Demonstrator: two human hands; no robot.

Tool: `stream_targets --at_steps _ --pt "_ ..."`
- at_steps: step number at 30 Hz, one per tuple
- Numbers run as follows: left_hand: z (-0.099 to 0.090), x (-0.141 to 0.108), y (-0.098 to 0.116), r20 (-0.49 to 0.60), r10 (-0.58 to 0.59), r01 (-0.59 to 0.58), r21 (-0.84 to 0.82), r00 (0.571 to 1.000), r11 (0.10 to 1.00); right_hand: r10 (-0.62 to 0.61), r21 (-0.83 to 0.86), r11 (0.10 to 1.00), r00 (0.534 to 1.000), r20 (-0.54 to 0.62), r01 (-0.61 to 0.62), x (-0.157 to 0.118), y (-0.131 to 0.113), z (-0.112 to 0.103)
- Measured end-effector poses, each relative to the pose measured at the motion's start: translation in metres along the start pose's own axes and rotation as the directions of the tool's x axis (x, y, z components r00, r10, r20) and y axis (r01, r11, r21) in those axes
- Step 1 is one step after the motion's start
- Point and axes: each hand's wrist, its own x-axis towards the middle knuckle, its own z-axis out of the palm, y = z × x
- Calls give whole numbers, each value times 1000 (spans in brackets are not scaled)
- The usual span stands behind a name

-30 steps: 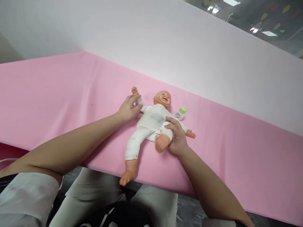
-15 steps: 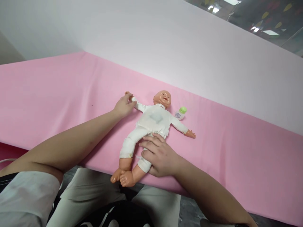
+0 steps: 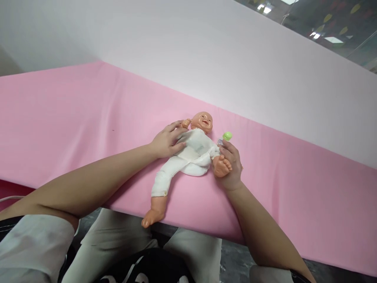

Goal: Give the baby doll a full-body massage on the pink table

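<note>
A baby doll [image 3: 196, 143] with a white cloth body lies on its back on a pink cover, its head [image 3: 202, 122] toward the wall. My left hand [image 3: 168, 140] is closed around the doll's arm on the left, which is bent up so that its small hand shows beside the head. My thumb rests on the doll's chest. My right hand [image 3: 234, 169] grips the doll's lifted leg near the foot [image 3: 222, 166], which is bent across to the right side. The other leg [image 3: 160, 184] lies straight toward me. The doll's arm on the right is mostly hidden behind my right hand.
A small clear bottle with a green cap [image 3: 227, 136] lies just beyond my right fingertips, partly covered. The pink cover [image 3: 309, 204] spans the surface, with a white wall [image 3: 176, 51] behind. At top right is a dark glass panel [image 3: 318, 27] with reflections.
My left hand has moved right, folding the doll's outstretched arm toward its head. My right hand has raised the leg from lying straight up to the doll's right-side arm.
</note>
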Motion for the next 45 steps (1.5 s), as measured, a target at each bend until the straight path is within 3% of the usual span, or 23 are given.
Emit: stream_targets --at_steps 6,9,11,14,16,19,22,26,29,31,33,36,39,41,43,45 --pt "2 -1 3 152 69 -80 64 986 995 -114 -53 990 970 216 128 8 -16 11" --pt "2 0 3 193 67 -82 71 979 994 -124 -56 989 967 222 140 10 -19 11" --pt "2 0 2 173 43 -54 64 984 996 -200 -54 975 961 191 214 11 -22 8" --pt "3 1 -4 75 -56 53 44 996 998 -332 -53 938 933 138 341 9 -37 3" --pt "0 2 -12 -4 -182 182 41 983 982 -387 -28 918 910 151 395 7 -53 1" --pt "-8 6 -29 -64 -389 394 89 919 915 -449 104 894 862 235 437 0 -75 6" --pt "-19 11 -49 -51 -536 535 184 843 824 -479 210 878 790 382 430 -7 -85 17" --pt "-26 15 -67 -18 -580 566 242 815 788 -472 181 872 680 561 455 -12 -84 29" --pt "-24 15 -68 -19 -590 569 294 807 768 -451 147 870 643 619 470 -16 -84 33" --pt "-22 13 -61 -47 -619 598 324 784 733 -453 144 868 636 625 476 -18 -83 36" --pt "-20 10 -50 -102 -608 606 312 787 732 -464 161 869 655 596 468 -18 -81 38" --pt "-16 6 -27 -156 -473 498 257 867 828 -477 199 877 739 475 438 -14 -70 36" --pt "-10 6 -3 -91 -338 350 191 937 917 -361 79 931 861 358 357 -3 -53 24" --pt "-3 11 12 -29 -280 281 133 960 950 -144 -133 972 936 321 195 5 -42 14" --pt "5 17 26 35 -288 284 85 957 955 141 -348 937 945 295 -31 12 -33 6" --pt "13 22 39 130 -381 376 58 915 925 378 -483 849 885 271 -215 17 -26 3"
